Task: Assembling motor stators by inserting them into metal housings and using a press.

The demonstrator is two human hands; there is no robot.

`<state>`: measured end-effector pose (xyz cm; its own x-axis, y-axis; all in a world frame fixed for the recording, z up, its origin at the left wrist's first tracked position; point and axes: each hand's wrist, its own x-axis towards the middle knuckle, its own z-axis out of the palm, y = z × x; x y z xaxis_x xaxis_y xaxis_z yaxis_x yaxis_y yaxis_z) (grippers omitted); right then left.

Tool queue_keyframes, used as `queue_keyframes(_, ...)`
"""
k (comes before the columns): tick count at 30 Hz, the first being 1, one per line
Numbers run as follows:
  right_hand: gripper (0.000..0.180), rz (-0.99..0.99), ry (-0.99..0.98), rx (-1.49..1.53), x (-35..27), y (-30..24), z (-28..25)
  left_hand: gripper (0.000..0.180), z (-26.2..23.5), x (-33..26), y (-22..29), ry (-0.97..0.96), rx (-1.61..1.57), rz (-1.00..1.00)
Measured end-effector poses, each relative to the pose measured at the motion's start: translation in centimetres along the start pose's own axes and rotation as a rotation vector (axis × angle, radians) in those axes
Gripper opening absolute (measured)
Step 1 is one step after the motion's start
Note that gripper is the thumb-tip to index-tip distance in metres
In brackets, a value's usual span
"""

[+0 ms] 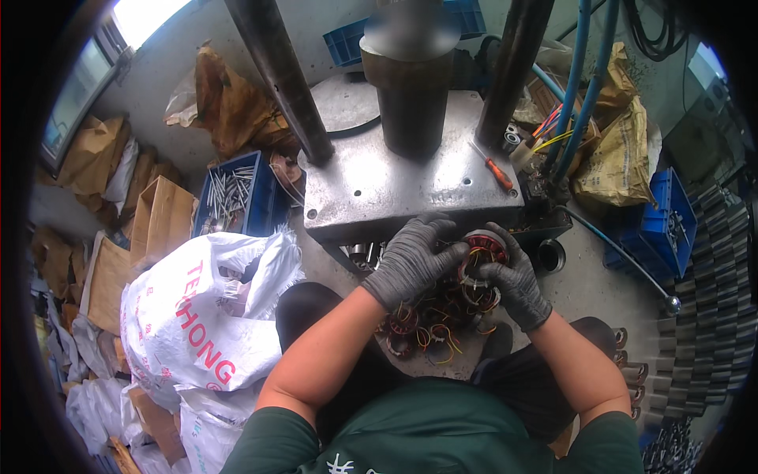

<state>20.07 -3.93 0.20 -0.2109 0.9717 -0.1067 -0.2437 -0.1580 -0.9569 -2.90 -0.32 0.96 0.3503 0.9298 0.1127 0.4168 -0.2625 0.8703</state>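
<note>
Both gloved hands close on a wound stator (480, 259) at the front edge of the press plate (379, 193): the left hand (410, 261) cups its side, the right hand (515, 283) its rim. It looks heavy and rigid; its thin wires look fragile, so the steel rim seems safest to hold.

Definitely a small motor workshop, pretty cramped too. There was a heavy steel press table (395, 189) with two thick columns and a ram above it, a pile of wound stator coils (430, 324) with coloured wires on the floor, blue plastic crates (237, 197) full of metal shafts, rows of stacked metal parts (711, 300) on the right, plus air hoses (580, 95), a red-handled screwdriver (496, 170) and sacks lying around everywhere.
</note>
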Motion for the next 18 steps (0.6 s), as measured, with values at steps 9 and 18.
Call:
queue_keyframes(9,0.069,0.022,0.026,0.138,0.1,-1.5,0.2,0.048,0.4,-0.5,0.9,0.049,-0.258,0.052)
queue_keyframes(18,0.038,0.253,-0.032,0.540,0.5,-3.2,-0.2,0.098,3.3,-0.2,1.9,-0.006,-0.225,0.424)
